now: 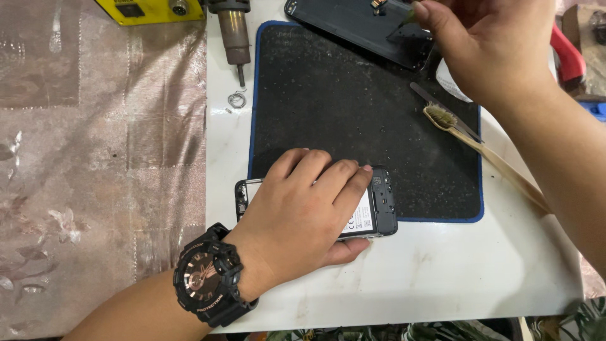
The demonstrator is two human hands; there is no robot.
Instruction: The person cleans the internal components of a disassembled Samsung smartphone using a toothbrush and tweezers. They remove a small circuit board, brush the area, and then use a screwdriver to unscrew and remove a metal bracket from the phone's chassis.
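Pressing flat on the opened phone (372, 211), the left hand (303, 215) lies open; the right hand (486, 47) pinches a small tool (407, 17) beside the brush (454, 126).

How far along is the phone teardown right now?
Done: the back cover is off and lies at the top of the black mat, and the phone lies open with its insides showing. In hand: the left hand presses the phone down; the right hand works at the cover with a small tool. Left: the brush lies unused, and the phone is not closed.
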